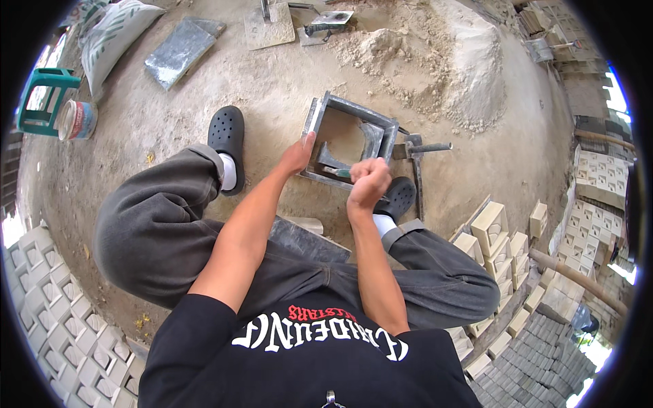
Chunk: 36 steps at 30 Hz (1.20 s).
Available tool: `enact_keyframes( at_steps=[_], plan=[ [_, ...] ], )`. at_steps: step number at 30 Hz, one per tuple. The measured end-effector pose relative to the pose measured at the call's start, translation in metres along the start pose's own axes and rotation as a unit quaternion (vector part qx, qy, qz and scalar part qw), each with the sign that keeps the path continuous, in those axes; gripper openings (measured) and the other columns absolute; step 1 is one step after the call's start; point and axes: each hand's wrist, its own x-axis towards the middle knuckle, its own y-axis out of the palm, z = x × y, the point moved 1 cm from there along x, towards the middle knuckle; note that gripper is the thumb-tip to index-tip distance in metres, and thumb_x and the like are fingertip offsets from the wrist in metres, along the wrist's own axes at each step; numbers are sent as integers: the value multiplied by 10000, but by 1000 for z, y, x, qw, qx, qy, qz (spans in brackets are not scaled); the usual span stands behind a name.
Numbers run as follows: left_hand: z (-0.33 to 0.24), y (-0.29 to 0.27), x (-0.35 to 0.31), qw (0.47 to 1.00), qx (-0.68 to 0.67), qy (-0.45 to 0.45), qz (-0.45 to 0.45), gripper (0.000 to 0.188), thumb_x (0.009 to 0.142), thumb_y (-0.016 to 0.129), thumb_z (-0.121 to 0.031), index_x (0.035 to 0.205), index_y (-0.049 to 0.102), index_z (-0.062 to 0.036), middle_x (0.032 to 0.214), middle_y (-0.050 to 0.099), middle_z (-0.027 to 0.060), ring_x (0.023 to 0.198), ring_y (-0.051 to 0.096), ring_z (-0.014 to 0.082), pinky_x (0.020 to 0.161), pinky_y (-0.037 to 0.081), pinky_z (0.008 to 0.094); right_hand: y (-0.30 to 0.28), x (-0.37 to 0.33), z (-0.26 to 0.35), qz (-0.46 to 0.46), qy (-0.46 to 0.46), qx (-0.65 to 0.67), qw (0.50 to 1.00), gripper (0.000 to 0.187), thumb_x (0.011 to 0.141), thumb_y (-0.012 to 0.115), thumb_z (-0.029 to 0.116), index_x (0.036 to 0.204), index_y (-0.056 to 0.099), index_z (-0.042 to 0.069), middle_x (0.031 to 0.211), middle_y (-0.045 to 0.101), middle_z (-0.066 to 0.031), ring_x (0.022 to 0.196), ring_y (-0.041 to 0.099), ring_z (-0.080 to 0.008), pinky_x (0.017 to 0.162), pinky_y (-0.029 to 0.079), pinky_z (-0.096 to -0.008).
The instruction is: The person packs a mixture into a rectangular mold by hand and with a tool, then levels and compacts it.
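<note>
A square grey metal mould (360, 106), open in the middle, stands on the ground between my feet. Metal inserts (372, 141) line its inside. My left hand (297, 155) is closed on the mould's left wall, near its front corner. Closed in a fist over the front right corner, my right hand (369, 182) grips a small green-handled tool (340, 173). That tool points left across the mould's front part; its working end is too small to make out.
Right of the mould lies a metal tool with a bar handle (432, 147). Pale sand (473, 68) is heaped beyond. Stacked patterned blocks (490, 228) stand by my right knee, more blocks (64, 313) at left. A bucket (77, 120) and green stool (46, 85) stand far left.
</note>
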Motion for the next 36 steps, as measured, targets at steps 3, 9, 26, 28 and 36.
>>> enact_keyframes(
  at_steps=[3, 9, 26, 28, 36],
  plan=[
    [-7, -2, -1, 1000, -14, 11, -7, 738, 963, 137, -557, 1301, 482, 2, 1248, 518, 285, 1205, 453, 430, 1031, 337, 430, -19, 4, -8, -11, -18, 73, 997, 463, 936, 326, 245, 502, 272, 94, 460, 310, -20, 428, 308, -138, 447, 265, -298],
    [-10, 1, -5, 1000, -20, -19, -15, 750, 961, 130, -560, 1284, 495, 11, 1234, 516, 307, 1205, 445, 445, 1029, 335, 441, -19, 9, 5, -12, -9, 48, 999, 466, 936, 335, 247, 501, 249, 102, 457, 285, -12, 423, 278, -127, 443, 246, -291],
    [-14, 2, -6, 994, 25, -98, -40, 771, 928, 134, -621, 1295, 508, -55, 1218, 541, 277, 1178, 478, 431, 998, 358, 473, -47, 18, 17, -43, -24, 66, 997, 432, 926, 331, 248, 527, 223, 122, 456, 223, 2, 401, 216, -117, 422, 224, -280],
    [-11, 4, 0, 994, 19, -101, -40, 770, 929, 136, -620, 1290, 511, -53, 1210, 546, 278, 1174, 483, 428, 997, 359, 471, -48, 21, -1, -30, -25, 43, 998, 455, 937, 329, 261, 517, 235, 115, 456, 258, -4, 408, 244, -116, 423, 218, -283],
    [-13, 8, -4, 995, 15, -87, -39, 756, 927, 151, -623, 1280, 525, -69, 1213, 546, 273, 1178, 478, 428, 1000, 357, 466, -67, 24, -4, -54, -31, 48, 997, 464, 942, 322, 263, 508, 241, 122, 448, 241, -5, 415, 218, -122, 438, 232, -290]
  ],
)
